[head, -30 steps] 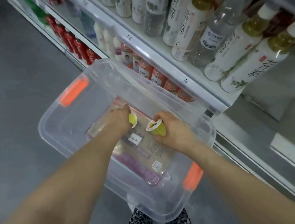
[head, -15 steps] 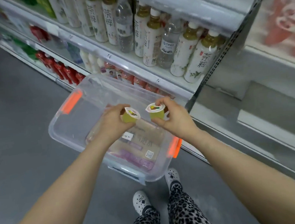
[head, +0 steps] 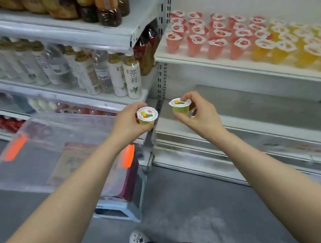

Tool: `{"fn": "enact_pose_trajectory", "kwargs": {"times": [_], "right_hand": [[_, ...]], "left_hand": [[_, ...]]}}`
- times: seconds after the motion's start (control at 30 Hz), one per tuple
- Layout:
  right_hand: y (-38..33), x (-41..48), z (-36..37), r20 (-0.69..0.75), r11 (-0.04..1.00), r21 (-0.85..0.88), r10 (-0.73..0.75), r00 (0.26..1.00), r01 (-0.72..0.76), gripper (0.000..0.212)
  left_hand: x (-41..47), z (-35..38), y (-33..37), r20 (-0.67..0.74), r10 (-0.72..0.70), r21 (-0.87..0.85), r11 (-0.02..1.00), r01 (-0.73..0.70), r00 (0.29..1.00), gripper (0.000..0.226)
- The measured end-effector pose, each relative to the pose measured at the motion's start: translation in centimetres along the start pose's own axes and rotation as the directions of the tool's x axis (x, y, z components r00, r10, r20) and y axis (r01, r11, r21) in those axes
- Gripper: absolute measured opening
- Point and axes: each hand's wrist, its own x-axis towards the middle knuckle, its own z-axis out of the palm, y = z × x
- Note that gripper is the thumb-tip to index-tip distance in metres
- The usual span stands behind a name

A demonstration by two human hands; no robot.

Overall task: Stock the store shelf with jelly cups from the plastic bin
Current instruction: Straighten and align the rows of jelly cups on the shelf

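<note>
My left hand point(head: 128, 123) grips a yellow-green jelly cup point(head: 146, 115) with a white fruit-printed lid. My right hand point(head: 200, 114) pinches a second yellow-green jelly cup point(head: 180, 106) by rim and base. Both cups are held upright in the air, in front of the shelf upright. The clear plastic bin point(head: 38, 154) with orange latches sits low at the left, holding flat cardboard packets. To the upper right, a white shelf point(head: 229, 66) carries rows of red jelly cups point(head: 214, 38) and orange-yellow jelly cups point(head: 298, 46).
Bottles of tea and water point(head: 96, 70) fill the shelves at the left. A bare lower shelf point(head: 255, 109) lies just behind my right hand. The bin rests on a small stool point(head: 124, 208) on the grey floor. My shoe point(head: 138, 239) shows below.
Both hands have lifted the two cups out of the bin and carried them right, toward the jelly shelf. My view has swung right, so the bin now lies at the left.
</note>
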Motion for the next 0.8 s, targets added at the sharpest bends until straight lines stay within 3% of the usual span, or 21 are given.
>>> {"fn": "enact_pose_trajectory", "kwargs": {"times": [0.27,0.47,0.8], "right_hand": [[8.6,-6.0,-17.1,-0.214,0.992,-0.072,0.084,0.973,-0.102,0.036],[15.1,-12.0,-29.1,-0.387,0.976,-0.112,0.13,0.913,-0.187,0.036],[24.4,-21.5,-44.7,-0.597,0.902,-0.183,0.215,0.773,-0.392,0.038]], "left_hand": [[-0.4,11.9,15.3,0.133,0.219,0.004,0.975,-0.222,0.967,0.043],[-0.6,22.3,26.3,0.213,0.321,-0.069,0.947,-0.313,0.923,0.041],[-1.2,36.3,42.5,0.356,0.549,-0.15,0.832,-0.534,0.756,0.048]]}}
